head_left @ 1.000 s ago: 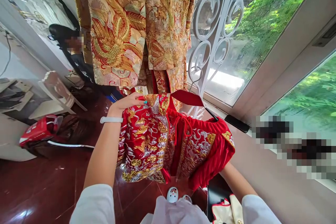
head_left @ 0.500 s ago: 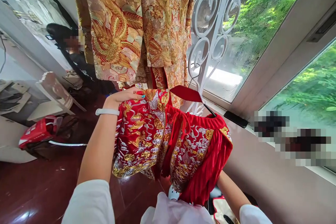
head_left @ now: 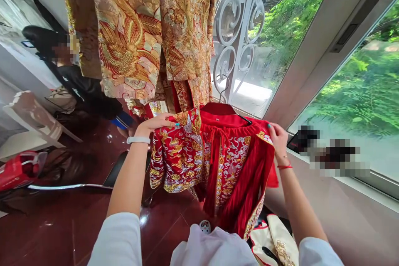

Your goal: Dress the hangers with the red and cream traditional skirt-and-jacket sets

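A red embroidered garment with gold and silver patterns hangs from a red hanger in front of me. My left hand grips the garment's left shoulder, fingers closed over the cloth. My right hand holds the right shoulder edge, fingers curled on the red fabric. The hanger's metal hook rises above the collar. A red drawstring bow shows on the skirt part inside.
A gold embroidered robe hangs just behind. A white scrollwork grille and windows stand to the right, with a sill. Another person sits at left. A red bag and a white chair are on the dark floor.
My right hand has come up from under the garment to its right shoulder. The garment now hangs lower and straighter. The view has shifted left.
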`<state>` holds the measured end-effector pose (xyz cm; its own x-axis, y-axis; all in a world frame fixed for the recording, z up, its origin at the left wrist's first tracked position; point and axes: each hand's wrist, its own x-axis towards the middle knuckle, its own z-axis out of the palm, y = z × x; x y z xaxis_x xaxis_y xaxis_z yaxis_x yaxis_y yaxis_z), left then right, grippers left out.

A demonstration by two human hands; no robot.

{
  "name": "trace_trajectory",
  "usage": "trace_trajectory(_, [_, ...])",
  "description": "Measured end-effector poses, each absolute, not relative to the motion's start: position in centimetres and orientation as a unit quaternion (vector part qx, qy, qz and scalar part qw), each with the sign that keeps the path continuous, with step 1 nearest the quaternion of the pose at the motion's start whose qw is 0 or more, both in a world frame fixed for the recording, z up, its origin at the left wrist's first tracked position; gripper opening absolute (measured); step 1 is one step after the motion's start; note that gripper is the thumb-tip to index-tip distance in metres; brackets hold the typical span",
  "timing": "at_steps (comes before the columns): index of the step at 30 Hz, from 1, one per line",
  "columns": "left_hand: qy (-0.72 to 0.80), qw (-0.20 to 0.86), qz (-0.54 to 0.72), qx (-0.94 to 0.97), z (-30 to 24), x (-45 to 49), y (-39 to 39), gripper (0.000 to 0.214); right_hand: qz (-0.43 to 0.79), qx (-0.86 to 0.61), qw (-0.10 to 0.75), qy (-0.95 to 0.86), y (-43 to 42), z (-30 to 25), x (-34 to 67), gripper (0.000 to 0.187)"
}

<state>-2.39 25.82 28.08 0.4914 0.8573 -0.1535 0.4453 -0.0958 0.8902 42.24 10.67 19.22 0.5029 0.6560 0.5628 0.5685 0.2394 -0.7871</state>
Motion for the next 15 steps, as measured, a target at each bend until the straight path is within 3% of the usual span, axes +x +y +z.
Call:
trace_trajectory(9, [0.442,0.483,0.271,0.706,24.5,0.4,24.9,0.075,-0.243,-0.610,0.541,-0.525,8.7,28.6,42.8,0.039])
trace_trajectory(15, [0.449,0.475,0.319,0.686,22.7,0.9,23.1,0.080,-0.223,-0.626,0.482,-0.572,5.4,25.9,39.4,0.031])
